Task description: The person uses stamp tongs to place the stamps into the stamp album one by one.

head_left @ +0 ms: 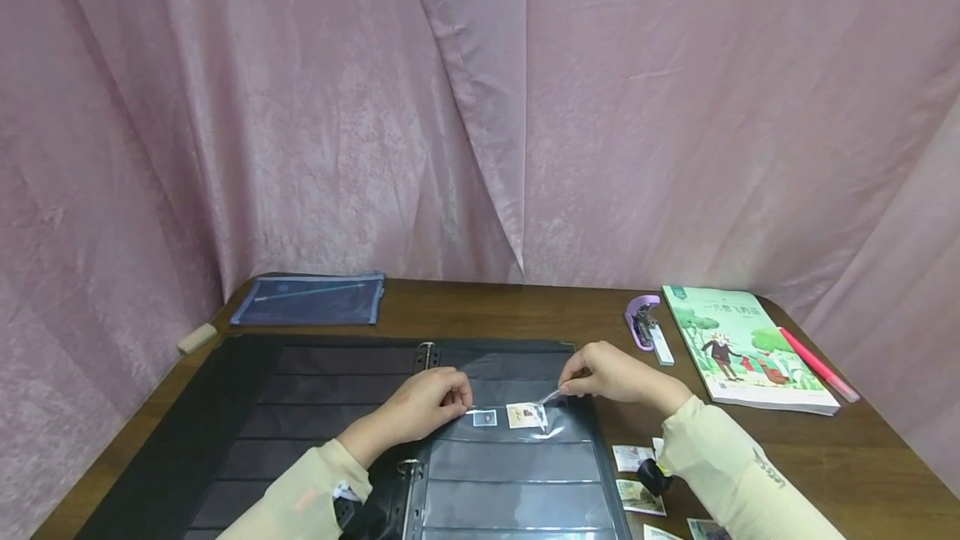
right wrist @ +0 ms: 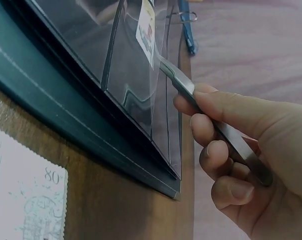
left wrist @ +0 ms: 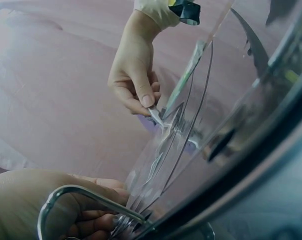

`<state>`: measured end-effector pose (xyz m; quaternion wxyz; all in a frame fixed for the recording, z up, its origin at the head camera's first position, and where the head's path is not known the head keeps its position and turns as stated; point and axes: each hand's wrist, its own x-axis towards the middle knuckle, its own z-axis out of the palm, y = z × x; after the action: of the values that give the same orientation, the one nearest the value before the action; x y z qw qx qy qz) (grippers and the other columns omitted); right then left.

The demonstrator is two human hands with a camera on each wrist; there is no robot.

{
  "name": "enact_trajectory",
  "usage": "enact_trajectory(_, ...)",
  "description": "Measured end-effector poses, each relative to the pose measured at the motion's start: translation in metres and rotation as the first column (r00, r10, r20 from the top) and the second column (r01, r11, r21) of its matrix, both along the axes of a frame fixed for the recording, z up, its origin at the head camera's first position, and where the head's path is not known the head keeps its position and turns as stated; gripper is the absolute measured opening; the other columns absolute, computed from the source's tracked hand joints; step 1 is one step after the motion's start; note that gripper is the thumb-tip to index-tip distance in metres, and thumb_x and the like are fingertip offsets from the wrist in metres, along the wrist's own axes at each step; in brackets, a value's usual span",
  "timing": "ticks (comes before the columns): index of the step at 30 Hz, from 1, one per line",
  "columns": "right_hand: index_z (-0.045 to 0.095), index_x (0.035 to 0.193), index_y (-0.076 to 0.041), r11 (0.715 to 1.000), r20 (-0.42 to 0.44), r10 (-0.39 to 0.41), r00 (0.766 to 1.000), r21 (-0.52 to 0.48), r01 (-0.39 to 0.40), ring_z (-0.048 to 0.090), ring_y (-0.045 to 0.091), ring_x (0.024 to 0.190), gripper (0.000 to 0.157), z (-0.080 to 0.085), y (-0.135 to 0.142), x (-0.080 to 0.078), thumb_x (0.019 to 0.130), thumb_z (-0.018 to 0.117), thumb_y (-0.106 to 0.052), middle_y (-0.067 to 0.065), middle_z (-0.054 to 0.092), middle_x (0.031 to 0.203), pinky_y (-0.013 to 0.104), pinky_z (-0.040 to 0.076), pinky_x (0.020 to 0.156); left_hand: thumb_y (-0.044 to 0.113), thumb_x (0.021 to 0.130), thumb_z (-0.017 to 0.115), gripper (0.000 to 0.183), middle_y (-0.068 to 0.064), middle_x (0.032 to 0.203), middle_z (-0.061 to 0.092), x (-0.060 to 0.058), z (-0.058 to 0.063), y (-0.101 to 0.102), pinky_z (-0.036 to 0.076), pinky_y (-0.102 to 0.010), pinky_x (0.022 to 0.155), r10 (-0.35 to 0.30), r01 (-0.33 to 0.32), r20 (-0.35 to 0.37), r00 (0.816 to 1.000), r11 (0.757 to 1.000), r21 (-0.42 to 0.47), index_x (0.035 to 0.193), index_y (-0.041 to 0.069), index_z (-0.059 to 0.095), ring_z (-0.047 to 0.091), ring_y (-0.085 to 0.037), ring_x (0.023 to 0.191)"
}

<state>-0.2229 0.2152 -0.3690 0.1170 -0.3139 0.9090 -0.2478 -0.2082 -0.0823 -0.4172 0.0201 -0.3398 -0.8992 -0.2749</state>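
Note:
An open black stamp album has dark pages crossed by clear pocket strips. On its right page a small bluish stamp and a larger cream-coloured stamp show side by side in the same row. My right hand holds metal tweezers between thumb and fingers, their tips at the cream stamp, which lies behind clear film in the right wrist view. Near the rings, my left hand pinches the edge of the clear pocket film beside the small stamp. Its fingertips are partly hidden by a ring in the left wrist view.
Several loose stamps lie right of the album, by my right sleeve. Beyond are a purple stapler-like tool, a green-covered book and a pink pen. A blue mesh pouch lies at the back left.

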Motion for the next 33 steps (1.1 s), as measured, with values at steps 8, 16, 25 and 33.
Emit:
enact_trajectory(8,0.070,0.081,-0.012,1.000,0.011,0.008,1.000,0.006,-0.008,0.050,-0.001,0.056,0.010,-0.003,0.001,0.004,0.082,0.063,-0.019,0.002,0.066,0.068,0.018,0.043,0.051,0.014,0.080,0.064,0.011,0.013,0.072,0.050,0.002,0.001,0.002,0.040,-0.016,0.061,0.002,-0.002,0.010,1.000,1.000,-0.008,0.076,0.022,0.058,0.046,-0.001,0.067)
enact_trajectory(16,0.070,0.082,-0.012,1.000,0.051,0.022,0.998,-0.004,-0.022,0.052,0.000,0.057,0.010,-0.008,0.001,0.006,0.082,0.063,-0.019,0.002,0.066,0.070,0.018,0.044,0.052,0.014,0.081,0.064,0.011,0.013,0.072,0.050,0.004,-0.005,0.003,0.040,-0.016,0.060,-0.005,0.005,0.031,1.000,1.000,-0.003,0.076,0.022,0.058,0.045,0.001,0.066)
enact_trajectory(25,0.070,0.086,-0.011,0.999,0.038,-0.043,0.998,0.001,0.043,0.057,0.011,0.059,0.015,0.004,0.014,0.011,0.084,0.061,-0.023,0.004,0.067,0.072,0.020,0.046,0.051,0.014,0.081,0.064,0.011,0.013,0.072,0.050,0.005,-0.003,0.004,0.040,-0.016,0.061,-0.008,0.008,0.014,1.000,1.000,-0.001,0.076,0.022,0.058,0.046,-0.001,0.067)
enact_trajectory(33,0.070,0.087,-0.011,0.996,-0.019,-0.087,0.996,-0.012,0.087,0.055,0.007,0.061,0.016,0.028,0.030,0.014,0.084,0.061,-0.024,-0.001,0.066,0.072,0.020,0.045,0.055,0.011,0.080,0.064,0.012,0.012,0.072,0.051,0.000,0.002,0.001,0.040,-0.016,0.061,-0.006,0.006,-0.033,0.999,1.000,-0.003,0.076,0.021,0.058,0.047,-0.002,0.067)
